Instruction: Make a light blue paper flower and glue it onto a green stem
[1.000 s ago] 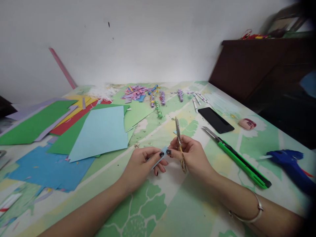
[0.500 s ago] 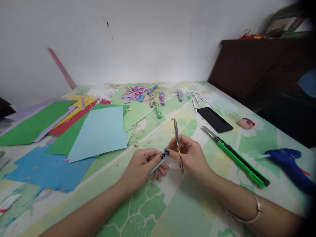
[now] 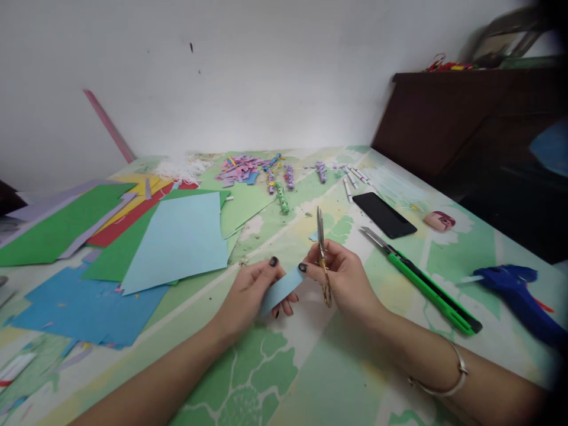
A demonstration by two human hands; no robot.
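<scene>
A light blue paper strip [image 3: 284, 287] stretches between my two hands above the table. My left hand [image 3: 251, 293] holds its lower end, with the thumb raised and the fingers curled beneath the strip. Thumb and fingers of my right hand [image 3: 348, 281] pinch the upper end. That same hand also carries a pair of gold-handled scissors [image 3: 323, 251], blades pointing up and away from me. Left of my hands, a light blue paper sheet [image 3: 180, 242] rests on green sheets. A small light blue scrap [image 3: 314, 236] lies just beyond the scissors.
To the right lie a green utility knife [image 3: 430, 290] with its blade out, a black phone [image 3: 384, 214] and a blue glue gun [image 3: 517, 296]. Farther back are several decorated paper rolls [image 3: 281, 198], a pile of paper strips [image 3: 239, 170] and several markers [image 3: 355, 177].
The strip has turned so its flat face shows. My left thumb has lifted away from the right fingertips, and the hands have drawn slightly apart.
</scene>
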